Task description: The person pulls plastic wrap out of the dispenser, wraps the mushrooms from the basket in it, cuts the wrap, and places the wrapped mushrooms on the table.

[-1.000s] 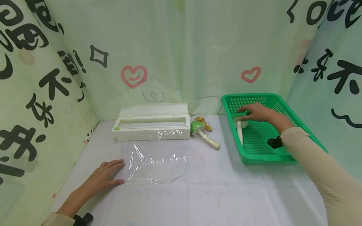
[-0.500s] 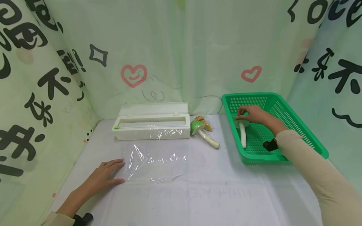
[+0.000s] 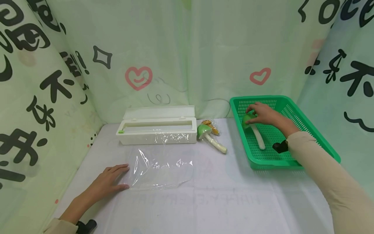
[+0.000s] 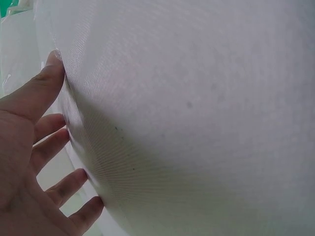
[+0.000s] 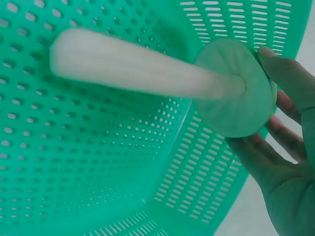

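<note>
In the head view, my right hand (image 3: 264, 115) reaches into the green basket (image 3: 277, 164) and holds a toy mushroom (image 3: 258, 137) by its green cap. The right wrist view shows thumb and fingers around the cap's edge, with the pale stem (image 5: 142, 66) pointing away from the palm. On the left, my left hand (image 3: 108, 181) lies with spread, fairly straight fingers at the left edge of a clear plastic bag (image 3: 162, 172). The left wrist view has those fingertips (image 4: 56, 59) resting on the white cloth.
Behind the plastic bag stands a long white box (image 3: 157, 139) with its lid raised and a small green tab. To its right lie a wrapped green-capped mushroom (image 3: 214, 144) and a wrapped brownish item (image 3: 214, 130). Printed curtains surround the table's back and sides.
The mushroom in my right hand has turned inside the basket, its stem swinging to the right and its green cap top now showing. The left hand and bag stay still.
</note>
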`<state>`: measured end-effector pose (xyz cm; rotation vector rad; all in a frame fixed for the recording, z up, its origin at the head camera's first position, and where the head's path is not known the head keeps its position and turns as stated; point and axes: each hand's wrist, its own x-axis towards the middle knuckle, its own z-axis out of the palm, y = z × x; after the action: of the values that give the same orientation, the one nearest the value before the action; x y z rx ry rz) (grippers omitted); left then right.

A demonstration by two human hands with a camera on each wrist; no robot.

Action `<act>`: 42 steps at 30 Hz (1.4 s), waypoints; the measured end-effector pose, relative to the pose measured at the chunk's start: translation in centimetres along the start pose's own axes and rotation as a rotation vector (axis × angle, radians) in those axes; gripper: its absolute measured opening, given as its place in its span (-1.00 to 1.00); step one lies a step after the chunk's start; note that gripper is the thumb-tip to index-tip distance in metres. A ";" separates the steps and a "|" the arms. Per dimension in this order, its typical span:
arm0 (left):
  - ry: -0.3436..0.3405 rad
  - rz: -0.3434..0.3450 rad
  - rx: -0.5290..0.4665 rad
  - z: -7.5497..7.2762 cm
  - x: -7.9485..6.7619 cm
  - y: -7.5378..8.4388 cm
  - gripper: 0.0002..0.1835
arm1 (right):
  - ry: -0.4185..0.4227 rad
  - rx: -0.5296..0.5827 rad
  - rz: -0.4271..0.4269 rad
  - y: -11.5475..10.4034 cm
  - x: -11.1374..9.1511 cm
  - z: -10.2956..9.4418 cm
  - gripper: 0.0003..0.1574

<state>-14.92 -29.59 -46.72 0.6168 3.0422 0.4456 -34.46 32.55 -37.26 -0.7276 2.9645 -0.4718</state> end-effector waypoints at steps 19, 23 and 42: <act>0.011 0.011 -0.003 0.2 0.1 -0.1 -0.24 | -0.162 -0.061 -0.131 2.0 -0.3 1.0 -0.36; 0.012 0.008 0.001 0.1 0.1 0.0 -0.24 | -0.147 -0.061 -0.133 2.3 -0.3 1.3 -0.33; 0.018 0.000 -0.002 0.2 0.0 -0.1 -0.25 | -0.034 -0.127 -0.192 2.4 -0.8 0.1 -0.34</act>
<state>-14.94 -29.61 -46.89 0.6166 3.0585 0.4560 -34.76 34.92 -38.10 -1.0281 2.9282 -0.2793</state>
